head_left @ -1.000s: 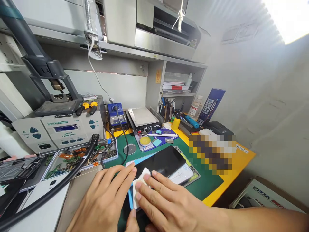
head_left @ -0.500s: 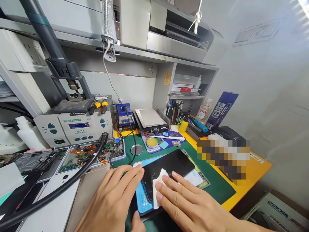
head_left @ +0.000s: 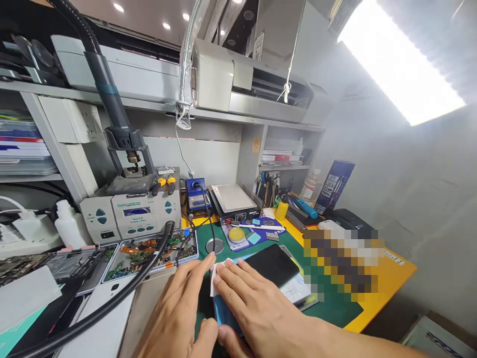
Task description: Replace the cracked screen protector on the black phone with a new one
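A black phone [head_left: 274, 266] lies face up on a blue, flat case or pad [head_left: 222, 313] over the green mat. My right hand [head_left: 248, 301] presses a folded white wipe [head_left: 213, 284] down at the phone's left end, its fingers covering much of the screen there. Close beside it, my left hand [head_left: 182, 303] has its fingers stretched out at the left edge of the phone and holds nothing that I can see. Whether its fingertips touch the phone is hidden.
Behind the phone are a round metal lid [head_left: 214, 245], a yellow tin [head_left: 237, 235] and a white brush [head_left: 257, 227]. A tray of circuit boards [head_left: 147, 256], a black hose [head_left: 122, 308] and a hot-air station [head_left: 130, 216] stand left. A yellow bottle [head_left: 282, 208] is at the back.
My right hand has slid the wipe left and away from me across the phone to its left end. The view has tilted upward, and a bright lamp now shows.
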Demonstrator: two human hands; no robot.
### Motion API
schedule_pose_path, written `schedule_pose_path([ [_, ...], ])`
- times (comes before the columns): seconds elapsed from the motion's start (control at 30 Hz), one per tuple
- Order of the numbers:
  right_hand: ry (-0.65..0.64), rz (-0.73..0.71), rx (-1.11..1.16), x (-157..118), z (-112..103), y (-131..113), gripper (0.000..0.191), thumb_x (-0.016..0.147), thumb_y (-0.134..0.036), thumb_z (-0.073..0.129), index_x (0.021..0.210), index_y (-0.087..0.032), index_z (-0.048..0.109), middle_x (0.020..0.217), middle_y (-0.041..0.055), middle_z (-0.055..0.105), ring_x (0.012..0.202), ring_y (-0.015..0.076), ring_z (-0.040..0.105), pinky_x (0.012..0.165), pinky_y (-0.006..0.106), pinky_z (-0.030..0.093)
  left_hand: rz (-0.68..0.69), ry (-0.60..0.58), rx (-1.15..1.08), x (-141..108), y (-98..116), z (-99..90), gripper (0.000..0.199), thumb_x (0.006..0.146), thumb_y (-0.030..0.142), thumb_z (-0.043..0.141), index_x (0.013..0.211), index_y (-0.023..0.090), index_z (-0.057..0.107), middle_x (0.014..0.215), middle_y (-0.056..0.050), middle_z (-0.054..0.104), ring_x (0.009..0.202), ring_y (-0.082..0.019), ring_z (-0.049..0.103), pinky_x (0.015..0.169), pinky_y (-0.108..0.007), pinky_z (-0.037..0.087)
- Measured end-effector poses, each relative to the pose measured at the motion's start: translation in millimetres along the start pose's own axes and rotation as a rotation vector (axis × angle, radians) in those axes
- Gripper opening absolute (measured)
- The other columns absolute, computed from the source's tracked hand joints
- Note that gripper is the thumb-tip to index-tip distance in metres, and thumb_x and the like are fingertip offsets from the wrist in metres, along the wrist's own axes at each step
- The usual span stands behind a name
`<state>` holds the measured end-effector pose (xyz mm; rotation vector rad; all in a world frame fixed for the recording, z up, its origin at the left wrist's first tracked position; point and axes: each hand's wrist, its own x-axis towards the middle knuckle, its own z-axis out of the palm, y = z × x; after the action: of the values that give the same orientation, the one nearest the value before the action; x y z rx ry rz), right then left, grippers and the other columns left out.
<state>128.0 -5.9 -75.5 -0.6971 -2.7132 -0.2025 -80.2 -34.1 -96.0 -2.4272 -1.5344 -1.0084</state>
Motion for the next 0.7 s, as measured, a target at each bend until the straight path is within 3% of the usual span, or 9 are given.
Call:
schedule_pose_path([
  [0.13, 0.117, -0.034, -0.053, 9.7, 9.1, -2.7, 0.049, 0.102, -0.036, 0.044, 0.132, -0.001, 0.059, 0.141, 0.0205, 0.061, 0.135, 0.0313, 0.055, 0.122, 0.044, 0.035, 0.046, 0.023, 0.024, -0.6, -2.1, -2.2, 0.077, 0.076, 0.012, 0.05, 0.15, 0.022, 0.032, 0.148, -0.011, 0.052, 0.139, -0.028, 0.048, 0.115, -0.047, 0.046],
  [0.27, 0.081, -0.123, -0.068, 23.0, 16.0, -0.5, 0.033, 0.1, -0.026, 0.045, 0.104, -0.004, 0.07, 0.115, 0.0191, 0.071, 0.116, 0.0285, 0.066, 0.117, 0.043, 0.042, 0.091, 0.049, 0.075, -3.1, -11.4, -3.6, 0.07, 0.08, 0.013, 0.051, 0.148, 0.021, 0.035, 0.149, -0.012, 0.047, 0.139, -0.029, 0.046, 0.114, -0.047, 0.046],
  [0.4, 0.0, -0.105, 0.244, 26.4, 6.7, -1.5, 0.024, 0.093, -0.019, 0.053, 0.101, -0.006, 0.072, 0.113, 0.0162, 0.074, 0.105, 0.0243, 0.071, 0.111, 0.036, 0.046, 0.157, 0.144, 0.056, -0.3, -20.3, -2.7, 0.061, 0.085, 0.014, 0.047, 0.145, 0.021, 0.042, 0.143, -0.01, 0.05, 0.134, -0.025, 0.047, 0.111, -0.037, 0.047],
  [0.53, 0.044, 0.177, 0.867, 17.8, -14.2, -3.8, 0.027, 0.089, -0.024, 0.062, 0.108, -0.011, 0.076, 0.118, 0.0094, 0.075, 0.11, 0.0217, 0.07, 0.096, 0.023, 0.052, 0.108, 0.209, -0.064, 4.0, -15.1, -6.0, 0.041, 0.096, 0.022, 0.043, 0.137, 0.024, 0.049, 0.133, -0.006, 0.055, 0.128, -0.02, 0.05, 0.107, -0.03, 0.044],
  [0.63, 0.108, 0.503, 1.229, 13.8, -26.7, 6.1, 0.029, 0.083, -0.03, 0.069, 0.104, -0.013, 0.08, 0.108, 0.0072, 0.078, 0.1, 0.0233, 0.072, 0.085, 0.026, 0.055, 0.039, 0.194, -0.134, 4.7, -8.2, -13.1, 0.031, 0.101, 0.029, 0.043, 0.13, 0.027, 0.053, 0.125, -0.003, 0.06, 0.121, -0.017, 0.055, 0.103, -0.027, 0.046],
  [0.7, 0.129, 0.63, 1.342, 13.7, -31.5, 18.6, 0.033, 0.077, -0.03, 0.075, 0.103, -0.011, 0.081, 0.104, 0.0102, 0.079, 0.098, 0.0254, 0.073, 0.085, 0.03, 0.055, 0.051, 0.152, -0.121, 5.1, -5.5, -18.0, 0.028, 0.1, 0.031, 0.048, 0.126, 0.027, 0.056, 0.121, -0.002, 0.062, 0.116, -0.016, 0.058, 0.097, -0.024, 0.049],
])
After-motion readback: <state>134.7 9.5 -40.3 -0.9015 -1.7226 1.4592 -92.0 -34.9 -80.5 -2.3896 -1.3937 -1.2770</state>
